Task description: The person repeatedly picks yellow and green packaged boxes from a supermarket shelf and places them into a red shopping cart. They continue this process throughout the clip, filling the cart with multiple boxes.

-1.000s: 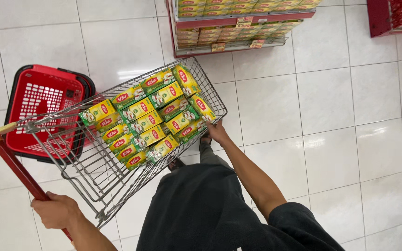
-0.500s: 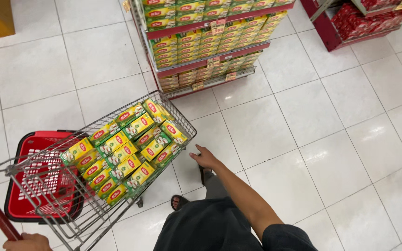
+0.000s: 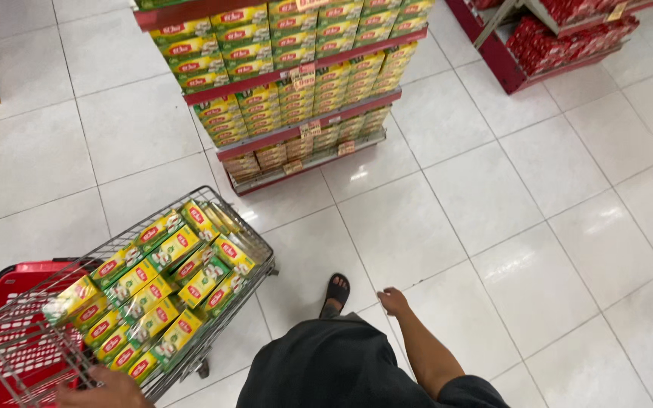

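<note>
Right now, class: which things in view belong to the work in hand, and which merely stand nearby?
In hand:
- wire trolley
- yellow-green boxes stacked in it
- left hand at its near end
- right hand, free, holding nothing

Standing nearby:
- red basket
- shelf of similar boxes
- rack of red packs

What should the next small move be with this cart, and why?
Probably push the cart ahead toward the shelf. Its boxes match those stacked there, floor lies between cart and shelf, the left hand rests at the cart's near end, and the right hand hangs free.
</note>
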